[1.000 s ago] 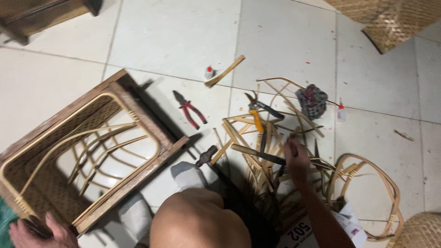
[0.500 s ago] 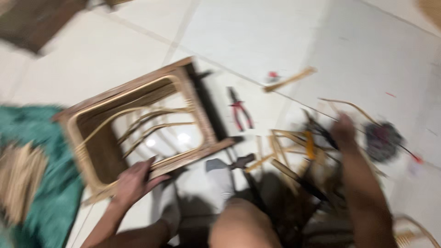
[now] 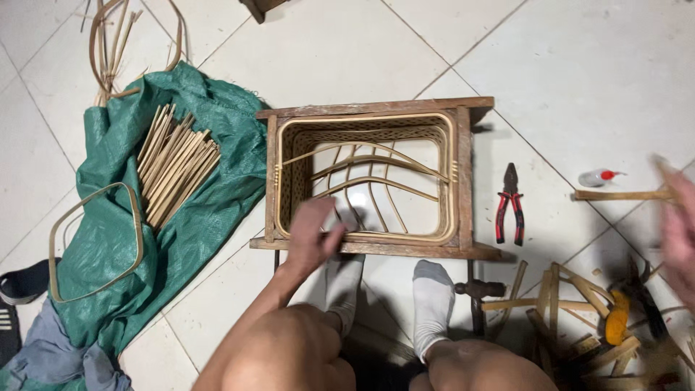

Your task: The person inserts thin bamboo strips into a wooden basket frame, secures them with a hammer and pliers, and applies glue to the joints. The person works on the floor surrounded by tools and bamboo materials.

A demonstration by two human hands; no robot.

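Observation:
A rectangular wooden frame (image 3: 463, 177) lies on the tiled floor with a woven rattan basket (image 3: 293, 163) set inside it; curved rattan ribs cross its open middle. My left hand (image 3: 313, 235) rests on the frame's near rail, fingers curled over the basket's rim. My right hand (image 3: 679, 235) is blurred at the right edge, above a pile of rattan offcuts (image 3: 572, 304), and I cannot tell whether it holds anything. My two white-socked feet (image 3: 434, 304) sit just in front of the frame.
Red-handled pliers (image 3: 510, 206) lie right of the frame, with a small glue bottle (image 3: 598, 177) and a wooden stick (image 3: 622, 195) beyond. A hammer (image 3: 476, 293) lies by my right foot. Left, a green tarp (image 3: 210, 145) carries a bundle of rattan strips (image 3: 174, 163) and a rattan hoop (image 3: 94, 242).
The view has swung left and steadied, bringing the tarp and strips into sight. My left hand stays on the frame's near rail. My right hand has drifted to the right edge.

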